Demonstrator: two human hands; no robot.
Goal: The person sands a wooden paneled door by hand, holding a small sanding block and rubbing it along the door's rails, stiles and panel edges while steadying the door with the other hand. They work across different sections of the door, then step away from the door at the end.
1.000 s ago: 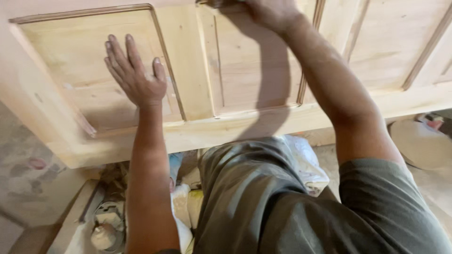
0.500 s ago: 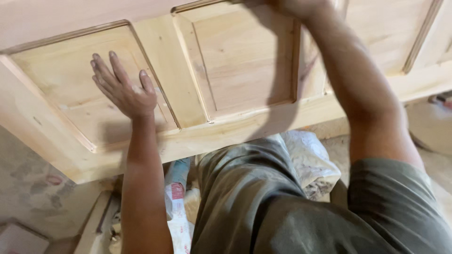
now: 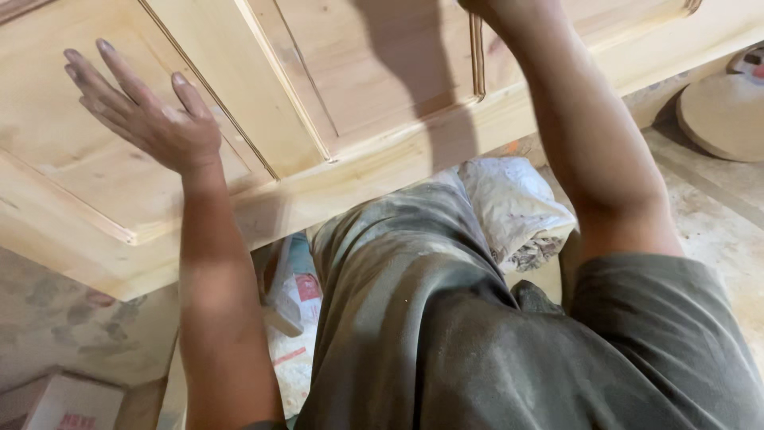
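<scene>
Sliding leftward since before, left hand (image 3: pixel 151 119) is lying flat, released, on the pale wooden panelled door (image 3: pixel 334 87) spanning the frame's top; right hand (image 3: pixel 485 6) is leaving the upper edge, its grip unreadable.

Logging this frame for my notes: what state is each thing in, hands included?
Left hand: open, fingers spread, flat on the door.
Right hand: mostly out of frame, grip unclear.
Panelled wooden door: bare, unpainted, lying flat.
White sack: crumpled on the floor.
Round wooden disc: lying flat.
</scene>
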